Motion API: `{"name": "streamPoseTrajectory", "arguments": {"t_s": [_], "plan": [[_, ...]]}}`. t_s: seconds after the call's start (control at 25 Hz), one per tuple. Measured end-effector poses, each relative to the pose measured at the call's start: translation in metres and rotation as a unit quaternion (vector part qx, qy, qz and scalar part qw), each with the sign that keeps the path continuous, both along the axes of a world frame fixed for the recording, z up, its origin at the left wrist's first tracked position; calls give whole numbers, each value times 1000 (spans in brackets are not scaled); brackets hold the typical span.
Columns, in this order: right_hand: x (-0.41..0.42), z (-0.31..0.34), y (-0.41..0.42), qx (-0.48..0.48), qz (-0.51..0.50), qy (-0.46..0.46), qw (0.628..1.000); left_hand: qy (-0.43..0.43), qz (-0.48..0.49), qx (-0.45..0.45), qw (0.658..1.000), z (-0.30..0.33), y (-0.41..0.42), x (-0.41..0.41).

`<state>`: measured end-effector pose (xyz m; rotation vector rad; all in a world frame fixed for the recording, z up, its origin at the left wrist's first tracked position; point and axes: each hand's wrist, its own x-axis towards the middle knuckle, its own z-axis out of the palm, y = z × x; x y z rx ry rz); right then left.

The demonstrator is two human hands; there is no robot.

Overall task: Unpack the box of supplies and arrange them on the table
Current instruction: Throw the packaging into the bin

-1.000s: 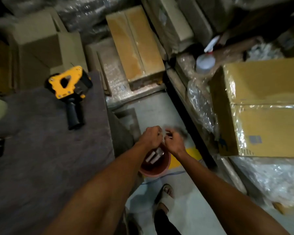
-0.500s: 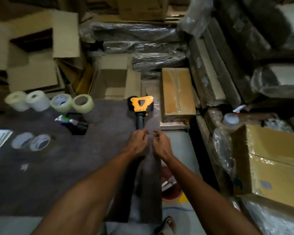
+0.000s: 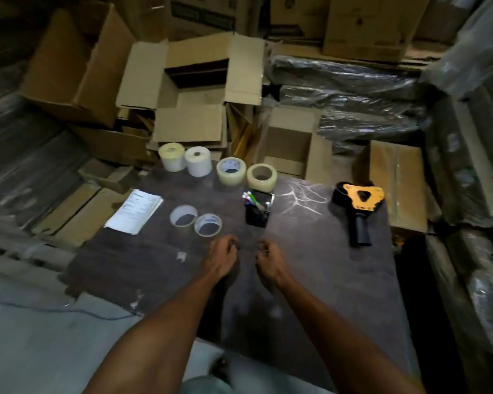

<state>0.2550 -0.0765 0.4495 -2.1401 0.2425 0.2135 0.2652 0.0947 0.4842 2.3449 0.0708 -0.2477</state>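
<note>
Head view: both forearms extend from the lower frame to frame centre, where the left hand [image 3: 222, 258] and right hand [image 3: 269, 261] hover just apart above the desk [image 3: 325, 280], fingers curled; any held item is too small to tell. Tape rolls [image 3: 232, 171], a pen holder [image 3: 257, 214] and a tape dispenser [image 3: 357, 204] stand on the desk beyond, with the open box [image 3: 194, 81] at upper centre.

- Plastic-wrapped dark bundles [image 3: 345, 89] lie far beyond the grip, to its right.
- Printed cartons [image 3: 365, 24] stand behind them (lettering too blurred to read).
</note>
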Motion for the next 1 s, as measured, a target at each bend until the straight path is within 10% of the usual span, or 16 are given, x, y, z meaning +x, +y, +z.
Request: {"name": "streamPoseTrajectory", "arguments": {"t_s": [0.24, 1.0], "plan": [[30, 25, 97, -17, 41, -35, 998, -95, 91, -20, 991, 2, 102, 14], [70, 6, 136, -31, 13, -27, 999, -38, 134, -157, 978, -37, 144, 82]]}}
